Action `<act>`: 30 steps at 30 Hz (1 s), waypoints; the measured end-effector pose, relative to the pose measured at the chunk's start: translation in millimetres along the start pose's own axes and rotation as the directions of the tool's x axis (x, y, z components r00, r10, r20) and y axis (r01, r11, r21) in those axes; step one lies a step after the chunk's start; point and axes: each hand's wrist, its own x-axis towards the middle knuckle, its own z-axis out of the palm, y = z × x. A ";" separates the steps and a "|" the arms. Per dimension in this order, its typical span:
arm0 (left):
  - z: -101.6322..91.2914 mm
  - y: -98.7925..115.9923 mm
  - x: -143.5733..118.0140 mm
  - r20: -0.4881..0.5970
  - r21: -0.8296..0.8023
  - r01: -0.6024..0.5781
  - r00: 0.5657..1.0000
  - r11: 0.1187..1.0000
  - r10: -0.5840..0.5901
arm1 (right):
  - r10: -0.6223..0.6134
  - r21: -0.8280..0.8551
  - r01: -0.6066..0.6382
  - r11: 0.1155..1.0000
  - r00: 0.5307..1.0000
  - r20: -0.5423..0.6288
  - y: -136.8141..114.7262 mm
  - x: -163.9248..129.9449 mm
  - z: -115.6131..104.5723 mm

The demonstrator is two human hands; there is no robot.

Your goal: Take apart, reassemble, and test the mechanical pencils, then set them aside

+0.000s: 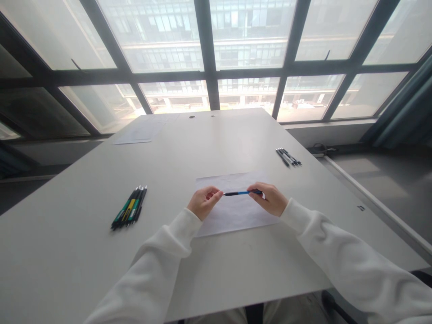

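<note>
A blue pen [242,193] with a dark grip lies level between my two hands, above a white sheet of paper [236,216]. My left hand [205,201] pinches its tip end between thumb and fingers. At the other end, my right hand [269,198] has its fingers closed around the blue barrel near the dark end. Part of the barrel is hidden by the right fingers. The paper lies flat on the white table under both hands.
Several pens [130,208] with green, yellow and dark barrels lie in a row at left. Another group of pens [288,157] rests at right. Papers [138,132] lie at the far left of the table [216,153]. A small dark object [361,208] sits near the right edge.
</note>
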 end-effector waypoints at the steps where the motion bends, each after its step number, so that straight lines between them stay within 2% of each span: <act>1: -0.4 0.6 -0.1 0.005 0.034 0.002 1.000 0.999 -0.003 | 0.001 0.001 -0.001 1.000 1.000 -0.003 0.4 -0.2 0.2; 6: -0.5 3.7 -0.6 0.032 0.078 -0.007 0.999 0.997 0.004 | 0.004 0.001 -0.004 1.000 1.000 0.002 0.3 0.2 -0.2; 13: 0.6 3.7 -0.5 -0.011 0.069 -0.058 0.998 0.996 0.059 | 0.002 0.003 -0.002 1.000 1.000 -0.001 -0.9 0.7 -1.2; 20: -0.1 2.9 -0.2 -0.018 0.043 -0.045 0.999 0.998 0.046 | 0.004 0.001 -0.004 1.000 1.000 0.005 0.1 0.1 -0.3; 25: -0.6 4.1 0.1 0.043 0.019 0.005 0.999 1.000 -0.006 | 0.004 -0.005 -0.004 1.000 1.000 0.004 -0.2 0.4 -0.3; 30: -0.1 5.0 -0.4 0.054 0.045 -0.025 0.998 0.999 0.023 | -0.002 0.000 0.002 1.000 1.000 0.004 0.0 0.3 0.2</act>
